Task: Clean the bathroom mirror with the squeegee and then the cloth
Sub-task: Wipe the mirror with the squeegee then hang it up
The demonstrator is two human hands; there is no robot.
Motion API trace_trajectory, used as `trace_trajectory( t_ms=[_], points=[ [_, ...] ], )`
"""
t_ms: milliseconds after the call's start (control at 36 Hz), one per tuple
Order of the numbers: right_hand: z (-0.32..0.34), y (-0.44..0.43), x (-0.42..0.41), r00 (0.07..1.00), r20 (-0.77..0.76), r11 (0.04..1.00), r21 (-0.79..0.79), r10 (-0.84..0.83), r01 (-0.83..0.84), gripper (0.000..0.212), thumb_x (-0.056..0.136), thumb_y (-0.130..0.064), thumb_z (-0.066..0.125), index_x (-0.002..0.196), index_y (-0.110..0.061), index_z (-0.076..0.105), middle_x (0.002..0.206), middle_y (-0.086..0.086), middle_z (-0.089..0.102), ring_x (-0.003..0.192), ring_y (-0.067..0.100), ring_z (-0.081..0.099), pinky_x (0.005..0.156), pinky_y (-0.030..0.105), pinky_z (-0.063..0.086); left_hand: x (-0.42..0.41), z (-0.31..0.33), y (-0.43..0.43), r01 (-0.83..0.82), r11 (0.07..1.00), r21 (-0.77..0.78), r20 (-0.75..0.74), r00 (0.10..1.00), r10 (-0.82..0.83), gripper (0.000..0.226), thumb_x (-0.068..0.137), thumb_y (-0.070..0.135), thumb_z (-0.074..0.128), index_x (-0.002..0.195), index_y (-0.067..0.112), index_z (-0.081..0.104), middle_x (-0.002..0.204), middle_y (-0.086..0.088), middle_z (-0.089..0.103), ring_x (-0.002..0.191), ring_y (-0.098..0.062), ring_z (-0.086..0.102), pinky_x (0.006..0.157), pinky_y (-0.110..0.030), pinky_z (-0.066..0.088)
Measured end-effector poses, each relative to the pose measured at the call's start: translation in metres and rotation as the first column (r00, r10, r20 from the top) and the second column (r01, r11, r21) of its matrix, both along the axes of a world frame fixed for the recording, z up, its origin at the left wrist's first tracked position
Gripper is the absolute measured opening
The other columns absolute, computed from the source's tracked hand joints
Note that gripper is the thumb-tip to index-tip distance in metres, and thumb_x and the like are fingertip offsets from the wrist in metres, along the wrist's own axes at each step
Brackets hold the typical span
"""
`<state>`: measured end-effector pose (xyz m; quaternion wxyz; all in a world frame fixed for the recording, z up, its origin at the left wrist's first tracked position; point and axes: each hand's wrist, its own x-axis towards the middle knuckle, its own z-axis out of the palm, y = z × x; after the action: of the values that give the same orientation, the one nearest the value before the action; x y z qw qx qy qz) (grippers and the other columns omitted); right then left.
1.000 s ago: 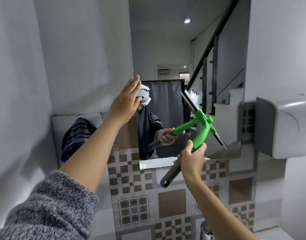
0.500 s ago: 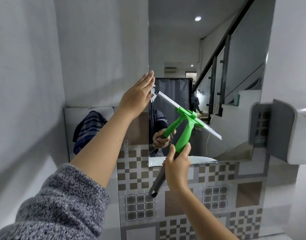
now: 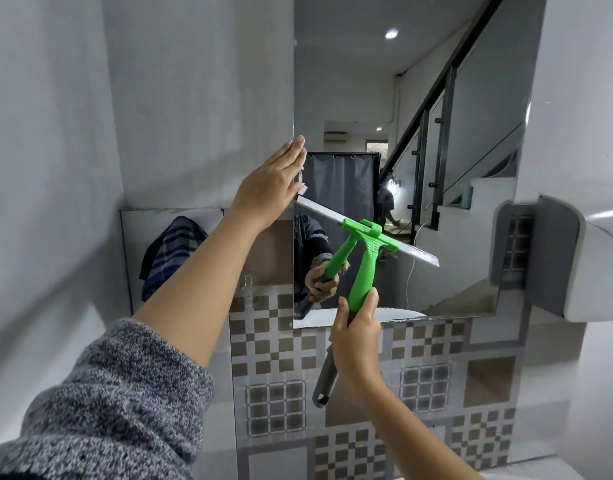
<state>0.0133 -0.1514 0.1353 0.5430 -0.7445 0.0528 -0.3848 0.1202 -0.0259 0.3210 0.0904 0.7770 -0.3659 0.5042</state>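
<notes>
The tall wall mirror (image 3: 350,98) fills the upper middle of the head view. My right hand (image 3: 355,336) grips the green squeegee (image 3: 364,271) by its handle, low on the mirror. Its pale blade (image 3: 416,252) lies tilted against the glass, left end higher, running from the mirror's left edge down to the right. My left hand (image 3: 270,188) rests flat with fingers together on the mirror's left edge, just above the blade's left end. A dark striped cloth (image 3: 170,251) hangs on the wall to the left of the mirror.
A white and grey dispenser (image 3: 568,258) juts from the wall at the right, close to the mirror's lower right corner. Patterned tiles (image 3: 284,403) cover the wall below. A white wall (image 3: 38,168) closes in on the left.
The squeegee has swung from steeply tilted and off the glass to lying nearly flat on the mirror, shifted left. My left hand stays on the mirror's edge.
</notes>
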Motion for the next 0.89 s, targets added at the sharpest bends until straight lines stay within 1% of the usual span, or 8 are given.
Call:
trace_trajectory(
  t_ms=[167,250,444,556,639,694,806,889],
  points=[
    [-0.008,-0.01,-0.005,0.998,-0.048,0.994,-0.102,-0.036,0.031,0.052,0.098,-0.024,0.039,0.143,-0.012,0.017,0.062,0.005,0.046,0.044,0.014,0.041,0.038,0.028,0.035,-0.004,-0.002,-0.007,-0.006,0.998,-0.055,-0.017,1.0,0.005,0.054,0.094,0.014,0.047,0.143,0.009,0.025,0.155,0.002,0.014,0.141,-0.01,0.014,0.108,-0.025,0.027],
    [-0.011,-0.019,-0.011,0.994,-0.095,0.983,-0.182,-0.055,0.037,0.053,0.097,-0.026,0.039,0.143,-0.013,0.016,0.066,0.007,0.049,0.048,0.017,0.044,0.04,0.03,0.036,-0.005,-0.004,-0.011,-0.009,0.996,-0.087,-0.027,1.0,0.007,0.052,0.095,0.01,0.044,0.143,0.007,0.024,0.155,0.0,0.014,0.142,-0.011,0.014,0.109,-0.023,0.023],
    [-0.015,-0.044,-0.026,0.975,-0.17,0.907,-0.418,-0.145,0.061,0.054,0.098,-0.03,0.037,0.144,-0.014,0.015,0.069,0.001,0.052,0.053,0.017,0.049,0.044,0.028,0.038,-0.01,-0.013,-0.028,-0.039,0.983,-0.182,-0.067,0.997,0.027,0.056,0.091,0.0,0.046,0.142,0.005,0.024,0.155,-0.003,0.014,0.142,-0.016,0.015,0.111,-0.029,0.027],
    [-0.011,-0.067,-0.038,0.961,-0.157,0.814,-0.572,-0.228,0.099,0.052,0.098,-0.031,0.038,0.143,-0.014,0.018,0.074,0.0,0.055,0.057,0.016,0.053,0.044,0.027,0.041,-0.015,-0.025,-0.039,-0.071,0.971,-0.226,-0.09,0.995,0.052,0.055,0.093,0.004,0.044,0.143,0.004,0.021,0.155,-0.005,0.011,0.143,-0.017,0.011,0.11,-0.032,0.029],
    [-0.006,-0.089,-0.046,0.945,-0.129,0.711,-0.691,-0.302,0.132,0.051,0.098,-0.032,0.036,0.144,-0.016,0.02,0.075,-0.003,0.052,0.052,0.01,0.045,0.04,0.02,0.029,-0.017,-0.034,-0.046,-0.071,0.964,-0.256,-0.128,0.991,0.039,0.06,0.093,0.007,0.045,0.144,0.004,0.014,0.156,-0.007,0.006,0.143,-0.02,0.008,0.108,-0.033,0.03],
    [-0.001,-0.105,-0.051,0.943,-0.097,0.65,-0.746,-0.318,0.142,0.05,0.097,-0.032,0.038,0.143,-0.018,0.023,0.076,-0.003,0.053,0.051,0.012,0.046,0.04,0.021,0.03,-0.018,-0.04,-0.051,-0.071,0.957,-0.28,-0.154,0.988,0.028,0.062,0.094,0.01,0.044,0.145,0.004,0.01,0.156,-0.008,0.003,0.143,-0.021,0.004,0.109,-0.028,0.023],
    [0.008,-0.139,-0.054,0.947,-0.055,0.546,-0.827,-0.316,0.134,0.049,0.095,-0.033,0.04,0.141,-0.02,0.027,0.084,0.002,0.065,0.059,0.021,0.059,0.049,0.029,0.046,-0.018,-0.048,-0.062,-0.072,0.941,-0.331,-0.167,0.986,0.016,0.06,0.096,0.01,0.04,0.144,0.001,0.006,0.156,-0.011,0.0,0.143,-0.022,0.0,0.111,-0.022,0.004],
    [0.013,-0.164,-0.055,0.952,-0.002,0.459,-0.876,-0.306,0.146,0.045,0.095,-0.034,0.04,0.137,-0.019,0.032,0.084,0.002,0.065,0.058,0.022,0.057,0.048,0.028,0.041,-0.016,-0.051,-0.067,-0.072,0.928,-0.364,-0.148,0.989,0.019,0.058,0.096,0.008,0.038,0.144,0.0,0.007,0.155,-0.013,0.001,0.143,-0.023,0.0,0.112,-0.021,-0.001]
  ],
)
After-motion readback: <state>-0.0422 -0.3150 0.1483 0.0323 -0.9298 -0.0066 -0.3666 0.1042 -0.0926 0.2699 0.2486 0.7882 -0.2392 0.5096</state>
